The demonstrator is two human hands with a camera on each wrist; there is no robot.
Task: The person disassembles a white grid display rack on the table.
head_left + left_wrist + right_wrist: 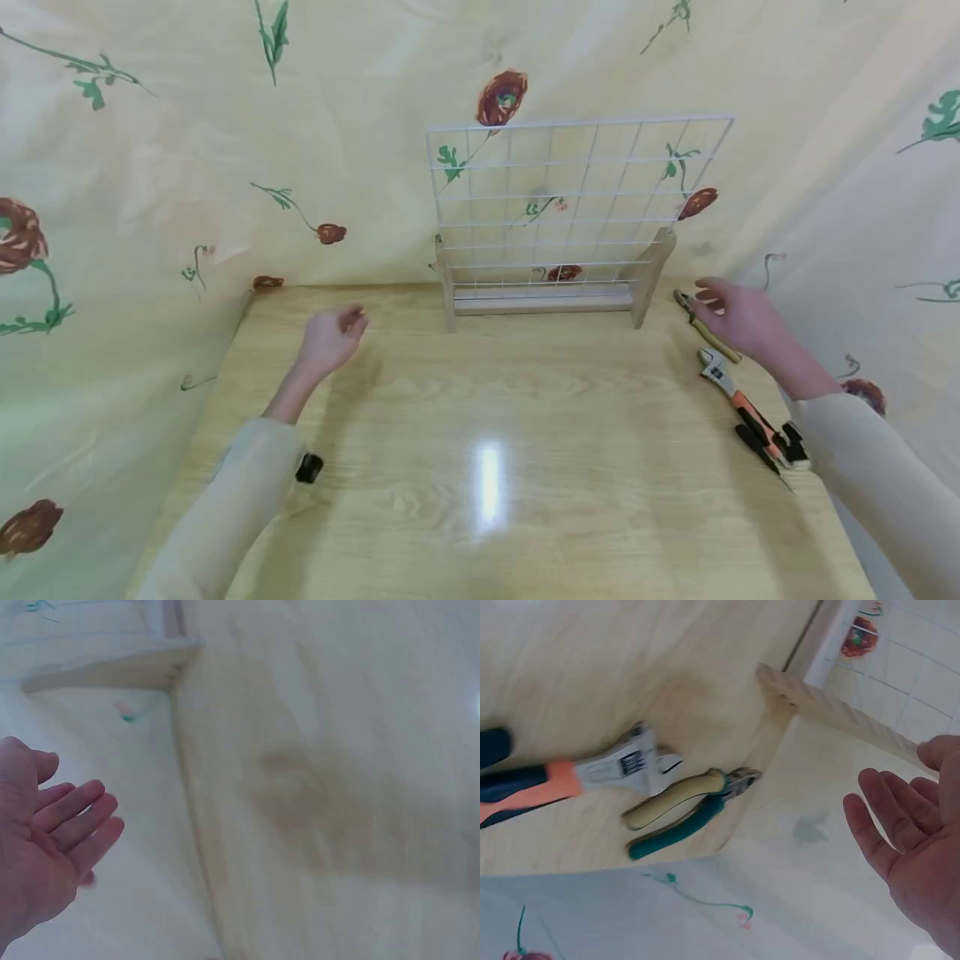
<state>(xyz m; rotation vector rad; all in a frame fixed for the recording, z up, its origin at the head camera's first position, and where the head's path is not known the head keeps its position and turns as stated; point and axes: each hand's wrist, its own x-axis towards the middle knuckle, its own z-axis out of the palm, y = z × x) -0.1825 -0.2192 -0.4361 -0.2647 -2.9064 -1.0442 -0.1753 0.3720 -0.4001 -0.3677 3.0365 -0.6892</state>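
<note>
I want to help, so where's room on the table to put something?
The table is bare in the middle, in front of the rack, between the black thing and wrench. The right side is crowded: pliers, wrench and black-handled tool.

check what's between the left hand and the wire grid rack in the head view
Nothing: in the head view, just a bare stretch of wooden tabletop shows between the left hand and the wire grid rack.
</note>
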